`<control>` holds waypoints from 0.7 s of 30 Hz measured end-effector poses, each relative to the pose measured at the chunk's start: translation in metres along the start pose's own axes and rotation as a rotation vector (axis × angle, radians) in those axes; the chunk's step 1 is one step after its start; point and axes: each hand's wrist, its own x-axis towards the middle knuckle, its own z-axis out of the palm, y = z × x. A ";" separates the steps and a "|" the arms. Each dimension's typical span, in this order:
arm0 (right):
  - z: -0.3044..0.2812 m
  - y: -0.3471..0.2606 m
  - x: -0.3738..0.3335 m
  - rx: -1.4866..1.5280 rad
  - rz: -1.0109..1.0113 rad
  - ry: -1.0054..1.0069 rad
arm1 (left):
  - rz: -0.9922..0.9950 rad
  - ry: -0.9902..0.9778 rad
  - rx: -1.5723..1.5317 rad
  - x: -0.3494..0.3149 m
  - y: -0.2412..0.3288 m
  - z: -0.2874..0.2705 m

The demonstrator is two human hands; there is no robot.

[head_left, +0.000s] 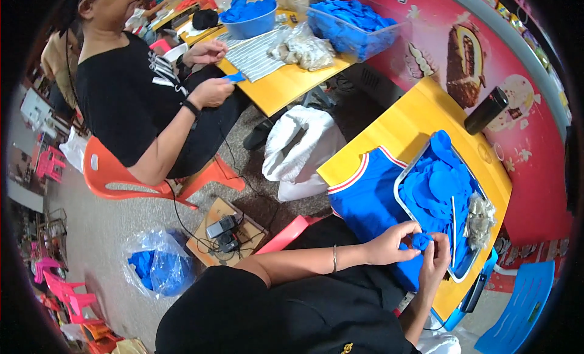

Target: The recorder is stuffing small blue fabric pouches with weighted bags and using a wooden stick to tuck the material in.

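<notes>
A small crumpled blue piece of soft material [421, 241] is pinched between my two hands just over the near edge of a metal-rimmed tray [401, 199]. My left hand [392, 244] grips it from the left with thumb and fingers. From the right, my right hand [436, 256] closes its fingertips on the same piece. Flat rounded blue pieces [447, 185] fill the tray, along with a thin light-coloured rod [454, 226]. A bag of small brownish items [480, 219] rests at the tray's right side. Under my hands and the tray lies a blue garment with red-and-white trim [368, 199].
My yellow table [420, 111] carries a black bottle [486, 111]. Opposite, a person [121, 92] holds a blue piece beside another yellow table [274, 98] with tubs. A white sack [301, 153], a cardboard box with devices [228, 229] and a plastic bag [159, 263] occupy the floor.
</notes>
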 end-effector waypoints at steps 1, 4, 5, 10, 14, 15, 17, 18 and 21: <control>0.002 0.002 0.000 0.011 -0.030 0.009 | 0.075 0.112 0.098 0.002 0.000 0.001; 0.003 -0.003 -0.001 0.031 -0.059 -0.042 | 0.128 0.251 0.093 0.004 -0.009 0.002; 0.003 -0.007 -0.002 0.060 -0.037 -0.039 | 0.109 0.250 0.061 0.003 -0.011 0.003; 0.007 0.004 -0.002 0.077 0.027 -0.017 | 0.142 0.347 0.131 0.004 -0.007 0.007; 0.012 0.001 0.001 0.124 0.036 -0.010 | 0.042 0.287 -0.022 0.006 -0.004 0.003; 0.011 -0.005 0.003 0.060 -0.031 0.025 | 0.006 0.262 -0.059 0.007 0.000 0.003; 0.011 -0.007 0.005 0.018 -0.058 0.024 | -0.066 0.179 -0.093 0.008 0.006 -0.003; 0.010 -0.008 0.004 -0.007 -0.075 0.024 | -0.075 0.128 -0.107 0.008 0.006 -0.006; 0.006 -0.014 0.001 0.013 -0.083 0.054 | -0.119 0.044 -0.170 0.012 0.006 -0.012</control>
